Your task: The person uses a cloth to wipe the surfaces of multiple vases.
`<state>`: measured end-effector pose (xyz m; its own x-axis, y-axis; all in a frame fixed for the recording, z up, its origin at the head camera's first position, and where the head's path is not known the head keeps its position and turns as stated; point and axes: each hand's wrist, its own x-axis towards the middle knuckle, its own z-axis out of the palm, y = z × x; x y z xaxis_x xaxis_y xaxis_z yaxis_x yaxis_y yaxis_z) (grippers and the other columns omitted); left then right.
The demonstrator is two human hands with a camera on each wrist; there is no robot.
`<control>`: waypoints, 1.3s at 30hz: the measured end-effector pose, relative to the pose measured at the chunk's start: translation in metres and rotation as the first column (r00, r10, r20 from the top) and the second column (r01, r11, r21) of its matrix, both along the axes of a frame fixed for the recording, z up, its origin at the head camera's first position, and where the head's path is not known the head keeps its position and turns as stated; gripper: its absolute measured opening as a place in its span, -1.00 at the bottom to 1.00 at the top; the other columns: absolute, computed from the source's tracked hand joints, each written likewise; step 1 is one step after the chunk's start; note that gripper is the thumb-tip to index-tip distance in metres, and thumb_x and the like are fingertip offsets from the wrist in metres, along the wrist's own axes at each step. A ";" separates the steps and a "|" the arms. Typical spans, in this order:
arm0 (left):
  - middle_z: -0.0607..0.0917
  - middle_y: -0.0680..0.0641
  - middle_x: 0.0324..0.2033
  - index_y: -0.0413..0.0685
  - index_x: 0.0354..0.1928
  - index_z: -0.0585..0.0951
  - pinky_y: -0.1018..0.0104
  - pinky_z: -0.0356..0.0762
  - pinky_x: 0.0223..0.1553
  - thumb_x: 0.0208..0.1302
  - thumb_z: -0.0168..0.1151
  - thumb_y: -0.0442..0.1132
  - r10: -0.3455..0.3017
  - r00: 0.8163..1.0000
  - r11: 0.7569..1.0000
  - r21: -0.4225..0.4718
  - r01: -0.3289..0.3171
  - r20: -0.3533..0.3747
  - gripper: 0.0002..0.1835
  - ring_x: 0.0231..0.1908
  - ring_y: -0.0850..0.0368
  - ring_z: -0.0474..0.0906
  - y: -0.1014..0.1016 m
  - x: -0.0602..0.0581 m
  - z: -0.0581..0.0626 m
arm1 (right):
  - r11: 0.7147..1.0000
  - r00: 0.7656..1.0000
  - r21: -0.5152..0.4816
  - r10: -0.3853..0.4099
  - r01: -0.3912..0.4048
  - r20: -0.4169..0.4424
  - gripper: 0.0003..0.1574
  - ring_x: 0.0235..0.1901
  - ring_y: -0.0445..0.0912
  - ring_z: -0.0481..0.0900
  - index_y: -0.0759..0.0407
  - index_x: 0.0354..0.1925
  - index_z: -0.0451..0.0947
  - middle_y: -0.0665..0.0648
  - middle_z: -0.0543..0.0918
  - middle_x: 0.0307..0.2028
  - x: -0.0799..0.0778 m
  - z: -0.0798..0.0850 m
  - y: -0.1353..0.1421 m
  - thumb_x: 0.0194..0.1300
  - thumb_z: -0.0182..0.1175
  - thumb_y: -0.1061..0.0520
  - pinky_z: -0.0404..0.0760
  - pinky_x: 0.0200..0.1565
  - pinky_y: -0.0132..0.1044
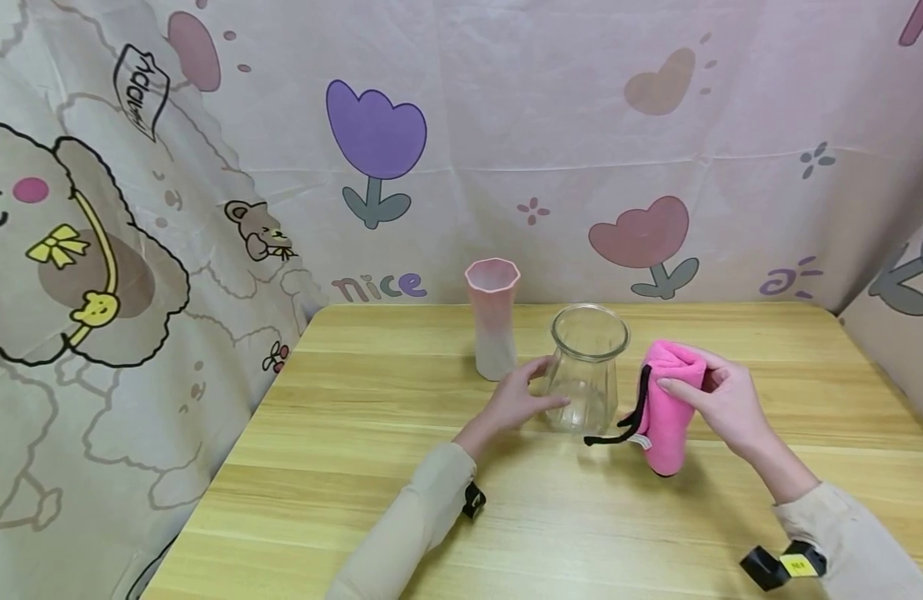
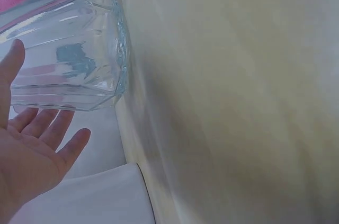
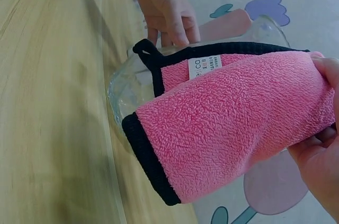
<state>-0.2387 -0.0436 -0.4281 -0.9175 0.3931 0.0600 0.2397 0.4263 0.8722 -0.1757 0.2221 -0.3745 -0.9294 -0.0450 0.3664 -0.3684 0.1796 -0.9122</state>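
A clear glass vase (image 1: 589, 396) with a rounded rim stands upright on the table. Beside its left wall my left hand (image 1: 516, 398) has its fingers spread, the thumb on the near side and the other fingers toward the far side; in the left wrist view the fingertips (image 2: 63, 121) come right at the glass. To the right of the vase, my right hand (image 1: 731, 408) pinches the top of a folded pink towel (image 1: 666, 429). Black edging, a black loop and a white label (image 3: 204, 66) show on the towel, which hangs down in front of the vase in the right wrist view.
A tall faceted vase (image 1: 495, 321), pink at the top and white below, stands just left of the glass one, behind my left hand. The wooden table (image 1: 341, 467) meets a printed cloth backdrop (image 1: 499, 100) at its back edge.
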 end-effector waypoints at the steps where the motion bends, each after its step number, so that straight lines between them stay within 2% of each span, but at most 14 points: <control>1: 0.37 0.02 0.23 0.09 0.28 0.29 0.20 0.28 0.19 -0.02 0.38 -0.04 0.001 1.000 1.000 -0.009 -0.001 -0.003 -0.22 0.19 0.13 0.30 0.000 -0.002 0.000 | 1.000 1.000 0.005 -0.002 0.002 0.000 -0.45 -0.23 -0.40 0.55 0.10 0.05 0.51 -0.28 0.61 -0.21 0.000 0.000 0.000 0.06 0.23 0.40 0.53 -0.26 -0.61; 8: 0.38 0.02 0.22 0.04 0.29 0.27 0.26 0.31 0.17 -0.04 0.38 -0.01 0.002 1.000 0.999 -0.040 -0.003 -0.030 -0.19 0.17 0.14 0.33 0.005 -0.013 0.000 | 1.000 1.000 -0.003 0.011 -0.011 -0.010 -0.44 -0.21 -0.41 0.55 0.16 0.07 0.49 -0.29 0.60 -0.18 -0.001 -0.002 -0.001 0.06 0.23 0.41 0.53 -0.24 -0.61; 16: 0.37 -0.01 0.23 0.02 0.28 0.28 0.20 0.35 0.15 -0.02 0.36 0.00 0.023 0.998 0.999 -0.048 -0.026 -0.055 -0.21 0.17 0.10 0.34 0.017 -0.020 0.001 | 1.000 1.000 0.026 0.005 -0.005 0.004 -0.45 -0.23 -0.41 0.55 0.15 0.07 0.49 -0.30 0.60 -0.19 0.000 -0.002 -0.002 0.07 0.23 0.39 0.53 -0.27 -0.61; 19: 0.37 0.00 0.22 0.03 0.28 0.28 0.22 0.35 0.15 -0.02 0.37 0.00 0.033 0.998 0.998 -0.056 -0.037 -0.060 -0.21 0.17 0.12 0.34 0.021 -0.023 0.001 | 0.999 1.000 0.035 0.003 -0.003 0.001 -0.45 -0.25 -0.41 0.55 0.12 0.06 0.50 -0.29 0.61 -0.20 0.000 -0.003 -0.002 0.07 0.23 0.39 0.53 -0.28 -0.61; 26: 0.35 0.03 0.24 0.04 0.29 0.27 0.26 0.34 0.15 0.03 0.34 -0.01 0.037 0.996 0.996 -0.083 -0.043 -0.080 -0.24 0.18 0.13 0.33 0.030 -0.029 0.000 | 0.998 0.999 -0.047 0.044 -0.044 -0.008 -0.41 -0.26 -0.38 0.56 -0.02 0.00 0.54 -0.24 0.63 -0.21 -0.001 -0.005 -0.002 0.04 0.20 0.47 0.53 -0.31 -0.61; 30: 0.35 0.03 0.25 0.04 0.30 0.26 0.24 0.32 0.17 0.05 0.33 -0.03 0.046 0.995 0.995 -0.082 -0.053 -0.088 -0.24 0.19 0.12 0.31 0.035 -0.031 0.000 | 0.998 0.999 -0.047 0.042 -0.042 -0.001 -0.40 -0.28 -0.37 0.56 -0.06 -0.02 0.54 -0.23 0.64 -0.22 -0.001 -0.006 -0.002 0.04 0.21 0.47 0.53 -0.33 -0.60; 34: 0.34 0.00 0.25 0.02 0.31 0.23 0.24 0.28 0.19 0.07 0.31 -0.03 0.054 0.994 0.996 -0.071 -0.061 -0.091 -0.23 0.20 0.11 0.30 0.039 -0.034 -0.001 | 1.000 1.000 -0.007 0.019 -0.019 0.002 -0.42 -0.28 -0.39 0.56 0.00 0.01 0.53 -0.26 0.63 -0.23 -0.002 -0.007 -0.002 0.04 0.22 0.45 0.53 -0.34 -0.60; 39: 0.32 -0.04 0.26 -0.02 0.34 0.19 0.21 0.23 0.23 0.11 0.26 0.00 0.070 0.992 0.994 -0.075 -0.078 -0.101 -0.23 0.23 0.08 0.25 0.042 -0.038 -0.004 | 0.999 1.000 0.027 0.021 -0.021 0.005 -0.42 -0.23 -0.41 0.56 0.17 0.09 0.48 -0.29 0.61 -0.20 -0.004 -0.007 -0.004 0.06 0.22 0.42 0.52 -0.27 -0.62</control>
<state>-0.2766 -0.0016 -0.4317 -0.9355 0.3314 0.1229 0.2879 0.5126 0.8089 -0.1801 0.2178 -0.3813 -0.9299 -0.0743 0.3603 -0.3678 0.1970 -0.9088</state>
